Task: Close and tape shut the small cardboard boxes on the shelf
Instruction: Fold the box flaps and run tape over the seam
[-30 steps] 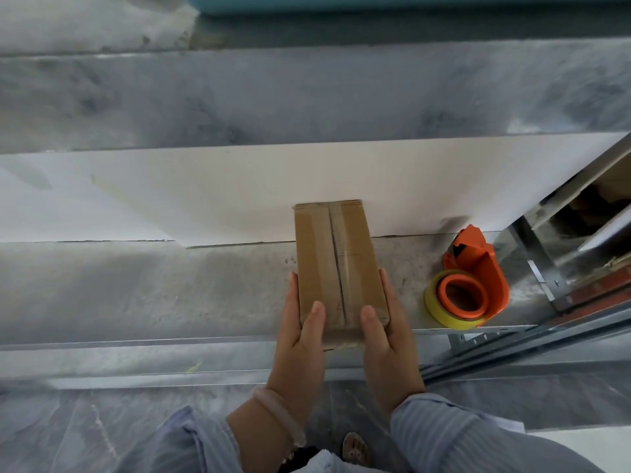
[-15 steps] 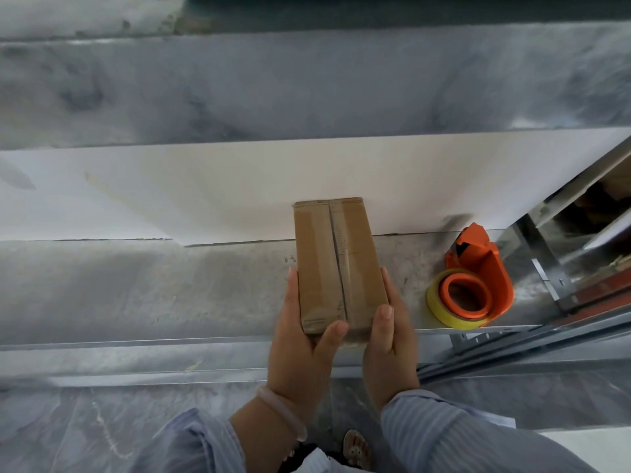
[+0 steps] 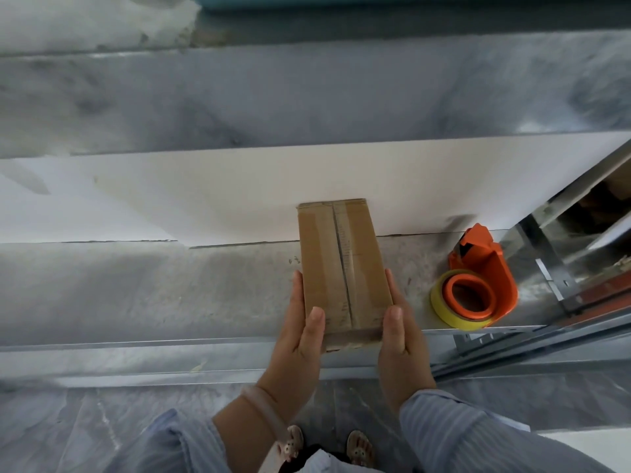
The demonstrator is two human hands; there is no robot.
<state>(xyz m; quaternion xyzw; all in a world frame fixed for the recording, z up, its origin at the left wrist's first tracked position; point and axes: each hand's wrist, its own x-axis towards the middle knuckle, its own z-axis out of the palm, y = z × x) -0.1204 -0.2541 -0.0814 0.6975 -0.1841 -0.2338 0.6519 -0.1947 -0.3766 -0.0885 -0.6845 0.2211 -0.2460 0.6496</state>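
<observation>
The thumb of the left hand has drawn back from across the near end of the box onto its top corner. Left hand and right hand clasp the box between them, fingers along its sides, thumbs on top. It lies on the shelf, flaps closed.

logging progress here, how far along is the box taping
Done: the flaps of the cardboard box are folded shut and meet at a centre seam. In hand: the left hand and right hand grip its near end, thumbs on top, on the shelf. Left: the seam shows as a dark line, so taping looks not yet done; the tape dispenser lies untouched at the right.
</observation>
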